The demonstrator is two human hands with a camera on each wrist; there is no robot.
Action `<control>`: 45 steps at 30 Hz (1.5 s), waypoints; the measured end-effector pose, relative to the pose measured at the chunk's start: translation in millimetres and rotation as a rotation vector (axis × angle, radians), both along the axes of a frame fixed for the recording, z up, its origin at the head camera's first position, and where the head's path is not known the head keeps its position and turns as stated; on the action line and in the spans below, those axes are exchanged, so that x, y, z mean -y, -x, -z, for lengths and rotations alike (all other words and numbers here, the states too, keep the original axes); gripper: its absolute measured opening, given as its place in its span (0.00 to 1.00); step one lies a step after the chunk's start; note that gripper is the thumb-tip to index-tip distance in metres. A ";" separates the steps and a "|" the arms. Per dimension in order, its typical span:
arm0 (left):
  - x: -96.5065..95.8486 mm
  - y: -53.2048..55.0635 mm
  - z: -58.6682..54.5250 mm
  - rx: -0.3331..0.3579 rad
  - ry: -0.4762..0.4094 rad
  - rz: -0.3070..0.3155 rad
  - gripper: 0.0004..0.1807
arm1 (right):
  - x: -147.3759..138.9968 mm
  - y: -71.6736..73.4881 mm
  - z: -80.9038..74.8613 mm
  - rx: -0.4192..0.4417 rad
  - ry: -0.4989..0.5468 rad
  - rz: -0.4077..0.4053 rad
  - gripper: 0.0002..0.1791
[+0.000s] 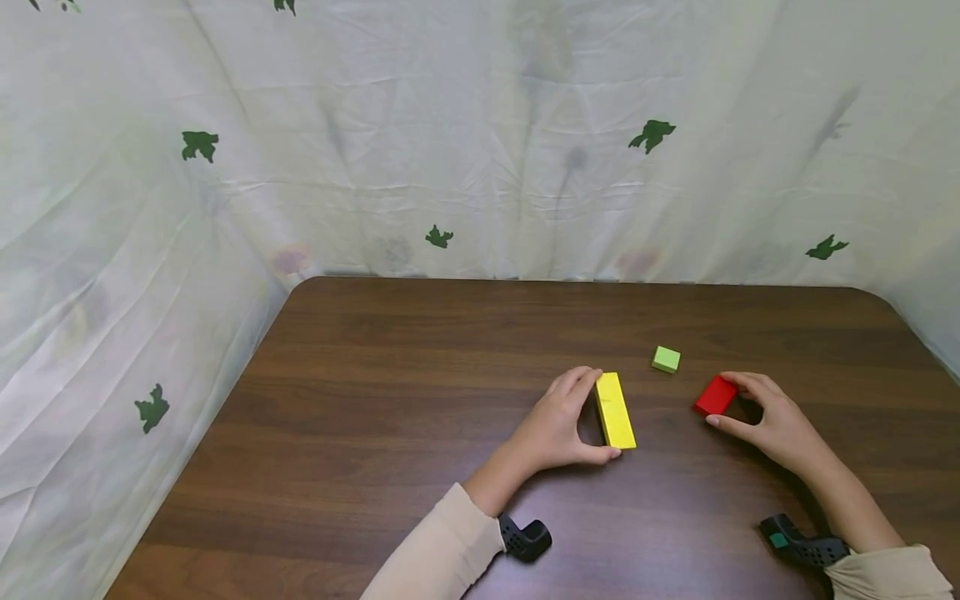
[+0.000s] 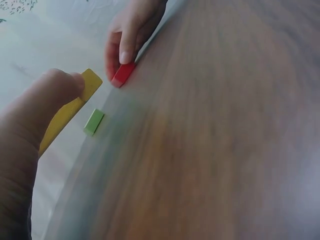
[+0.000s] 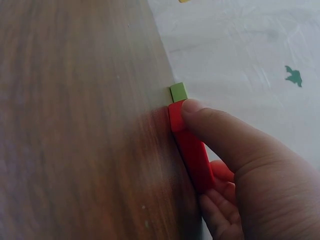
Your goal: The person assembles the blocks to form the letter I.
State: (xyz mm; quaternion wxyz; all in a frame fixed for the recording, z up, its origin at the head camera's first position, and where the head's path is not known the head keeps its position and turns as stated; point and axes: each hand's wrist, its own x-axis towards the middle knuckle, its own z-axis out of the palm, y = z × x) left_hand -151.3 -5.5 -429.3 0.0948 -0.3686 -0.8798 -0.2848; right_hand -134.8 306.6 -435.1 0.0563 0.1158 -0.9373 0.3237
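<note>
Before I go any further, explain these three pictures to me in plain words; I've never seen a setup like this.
There is no robot here, just a person working with two bare hands. The wide picture comes from a camera on the person's head, looking forward and down. The other two come from cameras worn on the wrists, each looking at that hand's work.

The left hand grips a long yellow block between thumb and fingers. The right hand holds a red block the same way. A small green block lies on the brown table, farther away and between the other two, touched by neither hand. Behind the table hangs a pale cloth with dark green patches.
</note>
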 end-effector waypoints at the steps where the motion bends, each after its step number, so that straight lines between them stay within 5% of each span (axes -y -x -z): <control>1: 1.5 0.6 0.8 -0.004 -0.003 -0.001 0.52 | -0.2 0.1 0.3 -0.001 0.000 0.001 0.37; 45: 55.8 12.6 9.1 0.119 0.036 -0.002 0.50 | -0.4 0.0 -0.2 -0.005 0.000 -0.013 0.37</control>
